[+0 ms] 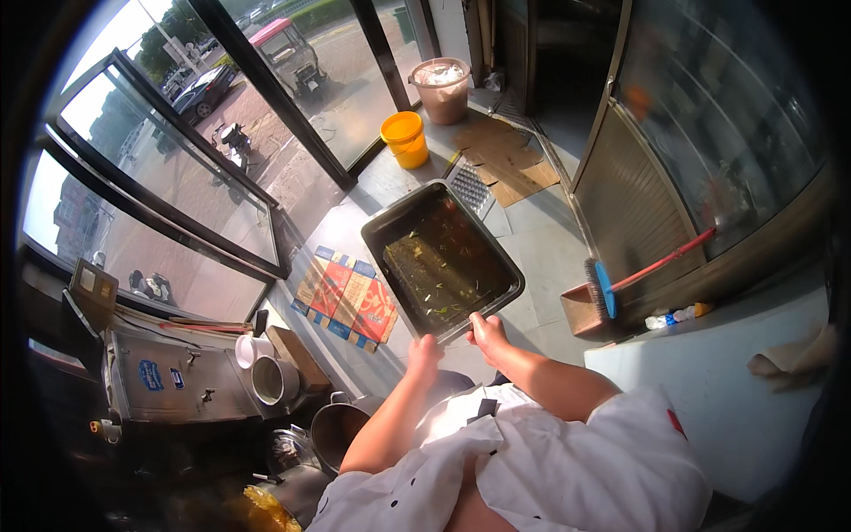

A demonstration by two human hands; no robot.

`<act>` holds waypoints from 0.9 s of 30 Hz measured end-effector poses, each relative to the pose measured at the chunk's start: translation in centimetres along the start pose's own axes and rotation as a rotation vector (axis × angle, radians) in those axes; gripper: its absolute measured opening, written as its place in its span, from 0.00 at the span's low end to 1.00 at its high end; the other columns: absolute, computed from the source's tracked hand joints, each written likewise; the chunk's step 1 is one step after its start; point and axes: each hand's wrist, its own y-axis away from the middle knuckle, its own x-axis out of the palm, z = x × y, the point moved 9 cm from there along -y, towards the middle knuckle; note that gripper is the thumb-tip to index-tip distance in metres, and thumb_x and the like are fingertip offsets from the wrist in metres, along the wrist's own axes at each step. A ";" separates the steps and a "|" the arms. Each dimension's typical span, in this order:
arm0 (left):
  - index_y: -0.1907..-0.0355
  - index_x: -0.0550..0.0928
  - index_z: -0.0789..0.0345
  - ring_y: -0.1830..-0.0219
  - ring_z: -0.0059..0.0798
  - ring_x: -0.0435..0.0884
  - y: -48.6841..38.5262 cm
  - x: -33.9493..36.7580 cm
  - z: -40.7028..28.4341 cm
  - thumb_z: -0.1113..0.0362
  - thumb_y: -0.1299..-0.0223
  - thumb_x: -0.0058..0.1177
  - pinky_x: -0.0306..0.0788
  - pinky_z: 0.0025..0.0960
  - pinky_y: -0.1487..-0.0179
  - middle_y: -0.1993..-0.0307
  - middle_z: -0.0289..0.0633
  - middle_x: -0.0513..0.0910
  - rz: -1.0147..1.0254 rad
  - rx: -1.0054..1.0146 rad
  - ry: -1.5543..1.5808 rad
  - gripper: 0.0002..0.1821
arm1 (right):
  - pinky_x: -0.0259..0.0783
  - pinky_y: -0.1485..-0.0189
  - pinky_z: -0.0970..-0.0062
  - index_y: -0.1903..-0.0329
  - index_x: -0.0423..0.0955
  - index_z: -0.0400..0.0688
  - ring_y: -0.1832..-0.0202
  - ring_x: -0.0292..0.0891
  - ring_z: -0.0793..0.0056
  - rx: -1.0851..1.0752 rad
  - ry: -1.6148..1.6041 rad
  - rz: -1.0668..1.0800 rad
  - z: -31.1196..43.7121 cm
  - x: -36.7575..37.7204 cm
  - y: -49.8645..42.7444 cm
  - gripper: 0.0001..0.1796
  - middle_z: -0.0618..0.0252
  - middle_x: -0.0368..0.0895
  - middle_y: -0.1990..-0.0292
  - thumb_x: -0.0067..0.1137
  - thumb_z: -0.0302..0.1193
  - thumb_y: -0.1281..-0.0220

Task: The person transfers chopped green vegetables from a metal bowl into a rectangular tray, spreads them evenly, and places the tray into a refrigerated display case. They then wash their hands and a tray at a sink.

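Observation:
Both my hands grip the near edge of a dark rectangular tub (442,259), held out in front of my white jacket. Murky brownish liquid with green and pale food scraps lies in it. My left hand (424,354) clasps the rim towards the near left corner. A short way to the right, my right hand (488,336) holds the same rim, thumb on top. The fingers under the rim are hidden. Beneath and beyond the tub is the grey tiled floor (542,249).
Ahead stand a lidded yellow bucket (405,141) and a full pinkish bin (442,93). Flattened cardboard (512,159) and a printed carton sheet (346,296) lie on the floor. A dustpan (580,312) with a blue brush (602,289) is at right. Steel pots (339,425) stand left, by the glass door (193,146).

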 end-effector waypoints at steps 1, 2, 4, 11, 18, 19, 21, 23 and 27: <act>0.75 0.72 0.65 0.81 0.26 0.68 -2.9 0.2 -1.9 0.71 0.39 0.50 0.62 0.31 0.74 0.78 0.40 0.75 0.031 0.027 0.014 0.08 | 0.73 0.70 0.71 0.66 0.74 0.39 0.75 0.76 0.75 0.021 -0.049 0.042 1.1 1.3 -3.1 0.17 0.62 0.81 0.72 0.52 0.42 0.33; 0.67 0.72 0.64 0.77 0.27 0.71 -6.3 -0.4 -3.1 0.64 0.37 0.53 0.66 0.32 0.72 0.73 0.38 0.75 0.059 0.017 -0.031 0.07 | 0.75 0.64 0.72 0.62 0.76 0.40 0.71 0.78 0.76 0.051 -0.068 0.128 2.1 2.6 -5.9 0.21 0.62 0.84 0.65 0.54 0.48 0.31; 0.57 0.72 0.63 0.72 0.28 0.75 -13.6 -2.7 -5.7 0.57 0.36 0.57 0.71 0.34 0.69 0.67 0.37 0.76 0.011 0.008 -0.100 0.14 | 0.73 0.54 0.72 0.51 0.75 0.43 0.61 0.79 0.76 0.167 0.042 0.336 5.8 5.7 -9.2 0.30 0.63 0.85 0.58 0.54 0.59 0.32; 0.64 0.74 0.59 0.74 0.22 0.71 -32.6 -1.1 -19.3 0.64 0.39 0.52 0.66 0.29 0.73 0.71 0.32 0.75 0.014 -0.041 -0.218 0.04 | 0.73 0.65 0.80 0.46 0.72 0.42 0.67 0.76 0.81 0.160 0.120 -0.131 6.7 -8.4 -23.8 0.22 0.66 0.81 0.61 0.52 0.47 0.25; 0.74 0.69 0.61 0.85 0.22 0.62 -50.1 -1.6 -29.5 0.70 0.39 0.45 0.56 0.28 0.82 0.80 0.35 0.70 0.043 -0.111 -0.235 0.06 | 0.75 0.72 0.62 0.73 0.80 0.35 0.78 0.79 0.64 0.757 0.608 -0.509 -6.9 -23.3 -16.6 0.18 0.54 0.83 0.77 0.49 0.34 0.35; 0.73 0.69 0.62 0.86 0.21 0.61 -52.7 -2.0 -29.5 0.70 0.39 0.45 0.54 0.27 0.83 0.81 0.35 0.69 0.083 -0.165 -0.202 0.06 | 0.76 0.71 0.63 0.70 0.81 0.33 0.78 0.80 0.63 0.690 0.727 -0.491 -10.5 -25.7 -17.2 0.18 0.53 0.83 0.77 0.50 0.35 0.36; 0.76 0.68 0.62 0.88 0.18 0.56 -55.2 0.3 -31.3 0.70 0.40 0.43 0.49 0.26 0.86 0.84 0.36 0.68 0.049 -0.227 -0.210 0.08 | 0.78 0.69 0.63 0.68 0.83 0.34 0.76 0.82 0.62 0.539 0.840 -0.121 -10.9 -21.5 -20.2 0.17 0.52 0.84 0.75 0.52 0.35 0.36; 0.76 0.69 0.63 0.88 0.18 0.57 -59.6 0.8 -32.0 0.69 0.39 0.43 0.50 0.26 0.86 0.81 0.41 0.74 0.115 -0.264 -0.233 0.08 | 0.79 0.68 0.63 0.67 0.84 0.36 0.75 0.82 0.61 0.582 0.848 0.018 -9.9 -17.5 -24.3 0.15 0.53 0.85 0.74 0.53 0.33 0.37; 0.75 0.71 0.65 0.88 0.19 0.57 -68.8 3.6 -33.4 0.67 0.38 0.43 0.50 0.26 0.86 0.78 0.45 0.78 0.014 -0.286 -0.207 0.09 | 0.78 0.67 0.68 0.67 0.84 0.40 0.71 0.82 0.74 0.390 0.602 -0.223 0.0 -16.0 -40.7 0.14 0.61 0.85 0.74 0.58 0.37 0.33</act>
